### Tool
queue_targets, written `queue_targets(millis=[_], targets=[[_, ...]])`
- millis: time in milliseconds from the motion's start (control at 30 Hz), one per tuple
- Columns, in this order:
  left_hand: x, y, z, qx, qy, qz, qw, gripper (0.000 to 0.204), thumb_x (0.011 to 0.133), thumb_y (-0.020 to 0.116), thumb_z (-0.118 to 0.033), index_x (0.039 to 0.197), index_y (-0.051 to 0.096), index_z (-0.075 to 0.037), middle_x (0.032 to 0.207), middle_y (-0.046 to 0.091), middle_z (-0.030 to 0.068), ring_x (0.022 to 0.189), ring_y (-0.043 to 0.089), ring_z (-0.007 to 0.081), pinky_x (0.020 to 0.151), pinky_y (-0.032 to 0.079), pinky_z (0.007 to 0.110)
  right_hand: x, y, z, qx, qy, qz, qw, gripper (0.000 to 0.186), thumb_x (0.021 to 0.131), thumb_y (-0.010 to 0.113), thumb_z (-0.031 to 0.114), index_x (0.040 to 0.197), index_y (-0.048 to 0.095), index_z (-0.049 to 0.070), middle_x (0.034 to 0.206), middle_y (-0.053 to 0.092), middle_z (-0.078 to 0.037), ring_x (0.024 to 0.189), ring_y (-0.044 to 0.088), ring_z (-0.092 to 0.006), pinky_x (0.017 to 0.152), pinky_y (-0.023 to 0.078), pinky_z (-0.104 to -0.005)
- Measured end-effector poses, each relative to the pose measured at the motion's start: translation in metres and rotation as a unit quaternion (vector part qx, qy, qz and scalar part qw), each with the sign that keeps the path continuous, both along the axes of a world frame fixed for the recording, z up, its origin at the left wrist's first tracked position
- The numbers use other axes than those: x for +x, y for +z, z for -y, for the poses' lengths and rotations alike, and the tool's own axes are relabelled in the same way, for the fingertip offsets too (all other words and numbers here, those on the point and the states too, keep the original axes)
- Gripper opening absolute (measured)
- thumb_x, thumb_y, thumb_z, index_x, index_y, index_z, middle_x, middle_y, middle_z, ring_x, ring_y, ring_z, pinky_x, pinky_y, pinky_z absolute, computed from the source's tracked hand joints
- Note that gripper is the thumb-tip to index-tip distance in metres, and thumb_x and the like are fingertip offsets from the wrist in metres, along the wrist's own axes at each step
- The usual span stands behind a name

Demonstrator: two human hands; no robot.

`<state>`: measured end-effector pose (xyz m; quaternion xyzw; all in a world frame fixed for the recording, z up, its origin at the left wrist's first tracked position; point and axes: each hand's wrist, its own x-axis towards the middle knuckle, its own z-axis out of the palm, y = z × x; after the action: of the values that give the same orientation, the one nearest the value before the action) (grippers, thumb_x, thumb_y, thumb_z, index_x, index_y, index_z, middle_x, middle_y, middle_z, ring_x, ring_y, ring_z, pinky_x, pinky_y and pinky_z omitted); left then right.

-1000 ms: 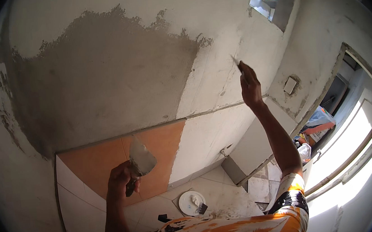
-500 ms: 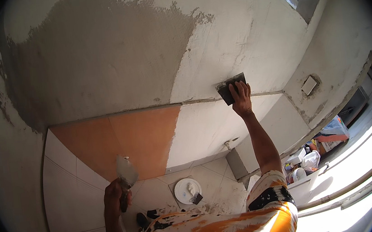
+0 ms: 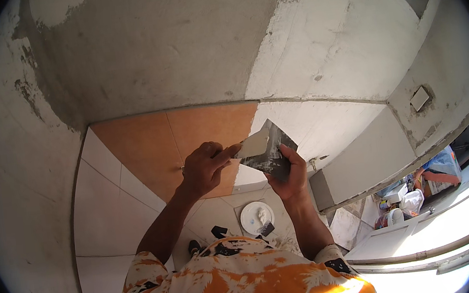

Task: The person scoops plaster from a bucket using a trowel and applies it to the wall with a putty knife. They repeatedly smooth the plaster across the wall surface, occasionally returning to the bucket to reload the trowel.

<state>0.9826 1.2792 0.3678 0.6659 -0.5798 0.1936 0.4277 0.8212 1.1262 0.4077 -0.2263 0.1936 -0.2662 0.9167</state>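
Note:
In front of the wall, both of my hands are close together. My left hand (image 3: pixel 202 170) is closed round the handle of a putty knife (image 3: pixel 254 145), whose pale, coated blade points right. That blade lies against the face of a dark, square spreader (image 3: pixel 277 160) smeared with whitish paste. My right hand (image 3: pixel 290 179) grips the spreader by its lower right side, thumb on the face. Behind them the wall has a grey coated patch (image 3: pixel 161 45), a white coated stretch (image 3: pixel 320 40) and orange tiles (image 3: pixel 143 144) below a ledge.
On the tiled floor stands a round white tub (image 3: pixel 245 217) with white paste and a dark blade in it. A small tap (image 3: pixel 317 160) sticks out of the lower wall. To the right are a low partition (image 3: pixel 366 150) and a heap of containers and bags (image 3: pixel 412 202).
My right hand has come down off the white wall with the spreader. My left hand has risen and moved right, bringing the putty knife onto the spreader. The view has shifted.

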Motion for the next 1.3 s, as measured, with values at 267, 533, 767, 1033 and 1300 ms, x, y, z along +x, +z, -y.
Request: queue_targets(millis=[267,533,767,1033,1300], targets=[[0.034,-0.011,-0.056,0.195,-0.015,-0.310,0.930,0.025,0.101,0.058,-0.020,0.124,0.066,-0.014,0.076,0.057,0.0024,0.063,0.055,0.0123,0.059,0.051,0.029,-0.016,0.012,0.015,-0.239,-0.084,0.181,0.950,0.039,0.104,0.053,0.031,0.132,0.058,0.005,0.127,0.063,-0.013,0.115,0.062,-0.0319,0.102,0.050,-0.0489],[0.030,0.017,-0.080,0.170,-0.238,-0.580,0.760,0.026,0.106,0.049,-0.021,0.114,0.063,0.000,0.076,0.057,0.0023,0.061,0.054,0.0091,0.055,0.049,0.026,0.000,0.017,0.000,-0.899,-0.036,0.018,0.435,0.061,0.071,0.079,0.004,0.130,0.065,0.017,0.128,0.054,-0.017,0.121,0.054,-0.0403,0.096,0.053,-0.0487],[0.021,-0.030,-0.071,-0.006,-0.106,-0.205,0.973,0.030,0.094,0.062,-0.012,0.124,0.066,-0.011,0.085,0.062,0.0045,0.077,0.061,0.0179,0.067,0.052,0.034,0.000,-0.024,-0.041,-0.014,0.074,-0.053,0.996,0.035,0.103,0.044,0.026,0.126,0.055,0.002,0.111,0.068,-0.016,0.085,0.071,-0.0289,0.058,0.062,-0.0444],[0.051,-0.081,-0.098,0.086,0.085,-0.172,0.978,0.042,0.089,0.067,-0.008,0.130,0.066,-0.018,0.084,0.063,0.0065,0.077,0.063,0.0212,0.068,0.052,0.035,0.057,-0.025,0.045,-0.109,-0.130,-0.038,0.985,0.027,0.096,0.054,0.017,0.121,0.056,0.004,0.113,0.067,-0.016,0.103,0.068,-0.0309,0.087,0.058,-0.0542],[0.038,-0.147,-0.133,0.098,0.071,-0.353,0.928,0.035,0.094,0.064,-0.013,0.130,0.065,-0.012,0.091,0.066,0.0111,0.082,0.067,0.0232,0.075,0.053,0.034,0.127,-0.045,0.177,-0.101,-0.196,-0.121,0.968,0.027,0.095,0.046,0.010,0.119,0.047,-0.002,0.121,0.057,-0.021,0.107,0.062,-0.0412,0.090,0.057,-0.0602]])
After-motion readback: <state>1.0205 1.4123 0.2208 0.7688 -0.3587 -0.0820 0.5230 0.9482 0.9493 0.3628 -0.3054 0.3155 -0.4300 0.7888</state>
